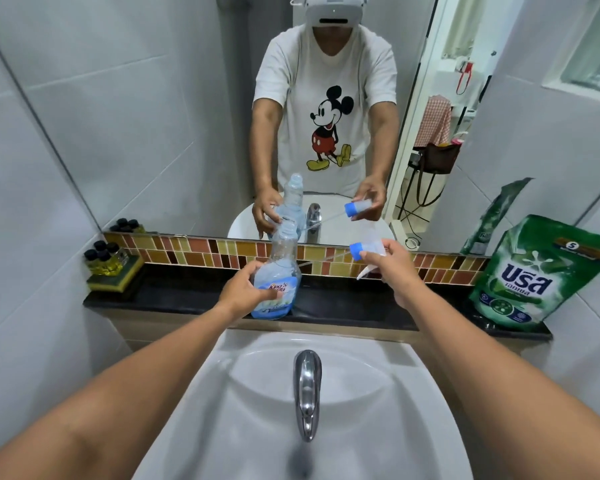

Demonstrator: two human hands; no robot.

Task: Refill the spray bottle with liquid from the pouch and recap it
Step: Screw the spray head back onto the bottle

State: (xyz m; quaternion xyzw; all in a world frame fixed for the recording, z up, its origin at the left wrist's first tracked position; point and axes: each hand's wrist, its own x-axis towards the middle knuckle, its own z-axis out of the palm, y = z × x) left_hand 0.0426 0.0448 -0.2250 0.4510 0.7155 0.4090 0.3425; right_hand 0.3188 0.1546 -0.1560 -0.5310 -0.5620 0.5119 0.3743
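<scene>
bottle: spray bottle [279,271] upright on the dark desk [343,303] behind the sink [257,393], neck open.
left hand: left hand [246,289] gripped round the bottle's lower body.
right hand: right hand [392,268] clamped on the spray head [361,249], held in the air right of the neck, tube pointing toward the bottle.
pouch: green pouch [520,271] stands at the desk's right end, well apart, untouched.
progress: uncapping looks done; pouring and recapping left.

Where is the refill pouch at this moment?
Head view, far right: the green pouch stands at the right end of the black ledge below the mirror, apart from the right hand.
</scene>
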